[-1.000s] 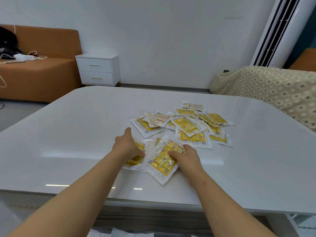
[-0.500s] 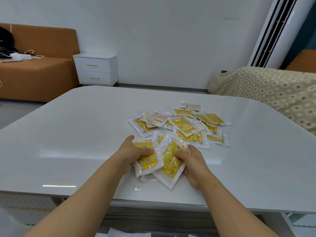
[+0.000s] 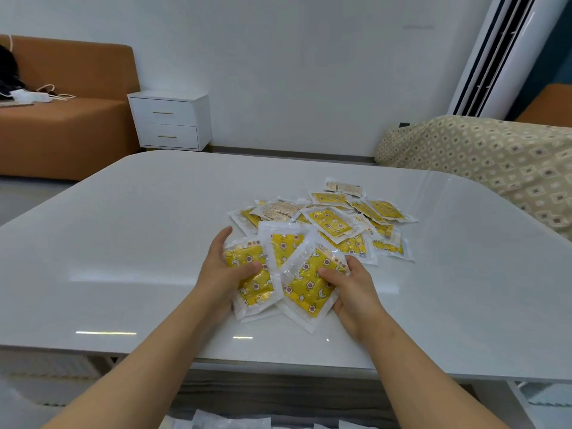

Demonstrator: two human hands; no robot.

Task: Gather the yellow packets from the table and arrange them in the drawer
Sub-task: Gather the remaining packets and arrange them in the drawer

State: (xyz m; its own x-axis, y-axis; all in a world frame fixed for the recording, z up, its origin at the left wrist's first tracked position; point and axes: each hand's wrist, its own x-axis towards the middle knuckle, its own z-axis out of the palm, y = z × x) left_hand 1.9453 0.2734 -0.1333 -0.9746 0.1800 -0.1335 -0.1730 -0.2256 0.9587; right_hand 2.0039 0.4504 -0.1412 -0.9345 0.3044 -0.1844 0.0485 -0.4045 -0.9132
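Item 1 – left hand point(image 3: 223, 267): we log it curled, thumb on the front, fingers behind, gripping a yellow flower-print packet in clear plastic wrap point(image 3: 252, 284) by its left side. Pkt is tilted up off the glossy white worktop point(image 3: 123, 243).

Item 2 – right hand point(image 3: 353, 289): curled likewise, thumb across the face of a second yellow flower-print packet point(image 3: 309, 289), fingers under its right side. The two held pkts overlap at their inner edges, btwn the hands.

Item 3 – third yellow packet point(image 3: 286, 246): just behind the held pair, partly covered by them. Which hand bears it, we cannot tell.

Item 4 – loose heap of yellow packets point(image 3: 334, 221): flat on worktop, just beyond & to the right of both hands, overlapping. A few lie pale printed side up.

Bkgd: orange sofa point(image 3: 62, 128) and white two-drawer bedside cabinet point(image 3: 170, 122), at far wall.
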